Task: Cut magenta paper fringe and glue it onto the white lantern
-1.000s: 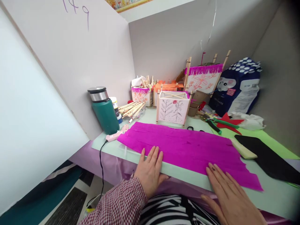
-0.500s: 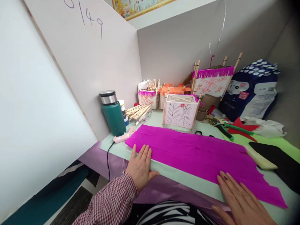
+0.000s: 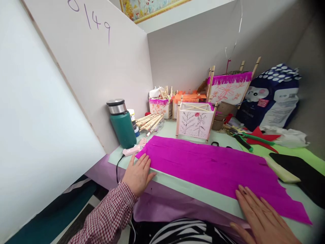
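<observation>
A long sheet of magenta crepe paper (image 3: 200, 162) lies spread over the pale green table covering, with ragged right and upper edges. My left hand (image 3: 138, 174) rests flat, fingers apart, on its lower left corner. Near the lower right edge, my right hand (image 3: 261, 213) lies flat with its fingers stretched over the paper and a dark mark on one finger. Close to my left fingertips is a pink glue gun (image 3: 133, 149) with a black cord. Behind the paper stands a stick-framed lantern (image 3: 195, 120) with branches drawn on its white side.
A green bottle (image 3: 123, 127) stands at the left beside a bundle of wooden sticks (image 3: 149, 122). Green-handled pliers (image 3: 243, 142), a red paper star (image 3: 262, 137) and a black flat object (image 3: 299, 173) lie right. A larger fringed lantern (image 3: 228, 89) and a dark blue bag (image 3: 269, 98) stand behind.
My left hand has slid left along the paper's front edge to its left corner. My right hand stays in place, and the paper looks unmoved.
</observation>
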`<control>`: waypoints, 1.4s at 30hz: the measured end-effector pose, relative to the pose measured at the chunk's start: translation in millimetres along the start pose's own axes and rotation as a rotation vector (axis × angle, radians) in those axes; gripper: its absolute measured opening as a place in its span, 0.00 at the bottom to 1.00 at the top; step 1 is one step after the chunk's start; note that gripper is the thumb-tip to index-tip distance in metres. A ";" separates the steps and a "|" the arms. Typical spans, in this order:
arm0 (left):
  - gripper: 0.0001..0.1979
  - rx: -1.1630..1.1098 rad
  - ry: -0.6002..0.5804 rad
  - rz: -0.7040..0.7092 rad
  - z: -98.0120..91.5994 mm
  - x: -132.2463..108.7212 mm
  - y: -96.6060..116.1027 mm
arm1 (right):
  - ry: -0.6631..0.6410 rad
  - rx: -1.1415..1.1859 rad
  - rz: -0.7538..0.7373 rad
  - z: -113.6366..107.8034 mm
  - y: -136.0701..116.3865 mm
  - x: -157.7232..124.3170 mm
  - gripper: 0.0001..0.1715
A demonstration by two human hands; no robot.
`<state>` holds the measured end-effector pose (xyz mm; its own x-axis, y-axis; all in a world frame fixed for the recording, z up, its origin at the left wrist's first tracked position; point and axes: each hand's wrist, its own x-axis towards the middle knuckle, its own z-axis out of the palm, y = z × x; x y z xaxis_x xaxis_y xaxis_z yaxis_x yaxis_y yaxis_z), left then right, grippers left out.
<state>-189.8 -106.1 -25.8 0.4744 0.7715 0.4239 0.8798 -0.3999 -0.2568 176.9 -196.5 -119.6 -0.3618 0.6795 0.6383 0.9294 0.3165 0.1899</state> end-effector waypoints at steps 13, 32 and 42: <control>0.17 -0.030 0.009 0.014 -6.3 17.3 -0.2 | -0.009 -0.011 0.005 -1.1 -1.4 0.8 0.46; 0.10 -0.022 0.304 -0.184 -8.2 19.9 -42.7 | 0.008 -0.049 -0.011 -11.8 -5.0 7.5 0.48; 0.09 -1.225 0.248 -0.520 6.4 25.6 -54.5 | -0.030 -0.048 0.022 -26.6 -11.3 16.8 0.44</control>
<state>-225.8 -61.4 -6.6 -0.0403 0.9104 0.4119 0.3559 -0.3721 0.8573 162.3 -206.2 -91.2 -0.3427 0.7057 0.6201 0.9393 0.2696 0.2123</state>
